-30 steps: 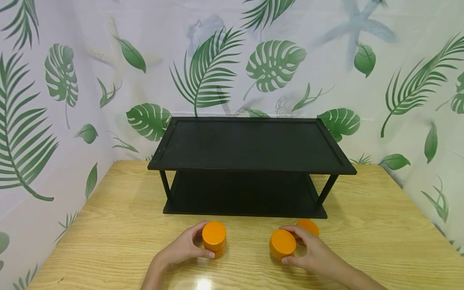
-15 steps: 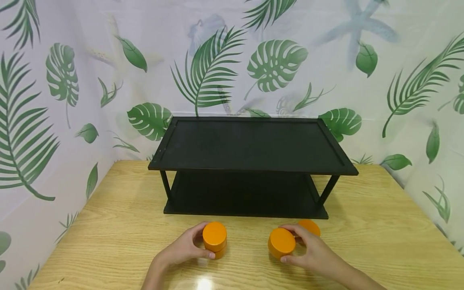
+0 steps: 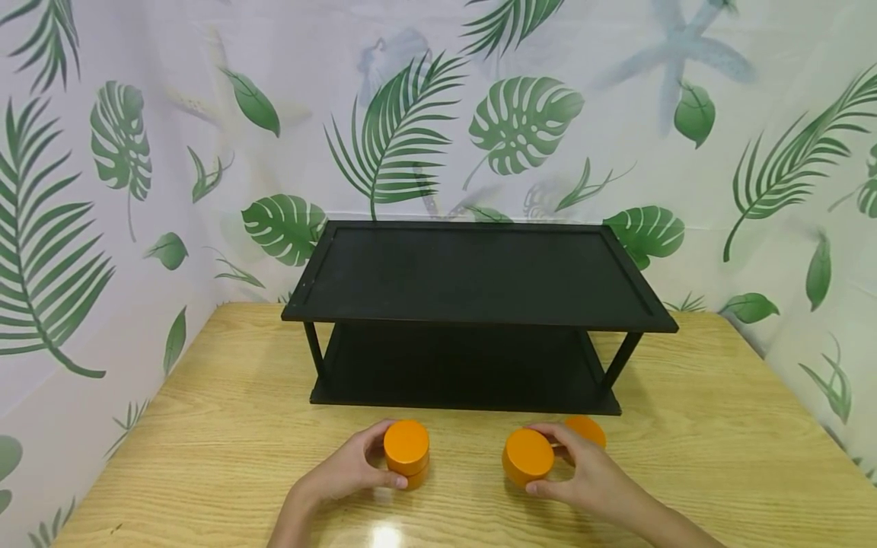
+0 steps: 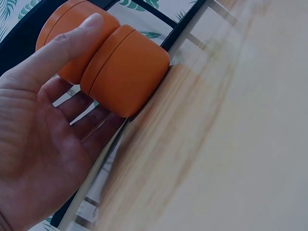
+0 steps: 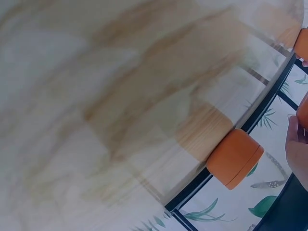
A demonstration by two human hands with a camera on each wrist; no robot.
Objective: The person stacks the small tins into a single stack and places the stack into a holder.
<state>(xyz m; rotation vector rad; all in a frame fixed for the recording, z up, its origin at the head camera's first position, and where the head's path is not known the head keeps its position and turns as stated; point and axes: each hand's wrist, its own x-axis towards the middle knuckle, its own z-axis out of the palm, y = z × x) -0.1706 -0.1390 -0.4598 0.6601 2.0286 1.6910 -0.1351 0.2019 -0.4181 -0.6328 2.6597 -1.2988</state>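
Two orange lidded jars are stacked in front of the shelf, left of centre. My left hand (image 3: 349, 466) holds the upper jar (image 3: 406, 441) between thumb and fingers; the lower jar (image 4: 126, 72) stands on the table, its lid seam showing in the left wrist view. To the right, my right hand (image 3: 582, 476) grips another orange jar (image 3: 527, 455) by its side. That jar is raised off the table in the right wrist view, where only its edge shows. Behind the right hand stands one more orange jar (image 5: 235, 159), partly hidden in the head view.
A black two-tier shelf (image 3: 473, 274) stands at the back middle of the wooden table (image 3: 226, 426), just beyond the jars. Leaf-patterned cloth (image 3: 425, 114) hangs behind and at both sides.
My right hand has shifted slightly left with its jar, nearer to the stack. The left hand and the stacked jars stay essentially in place.
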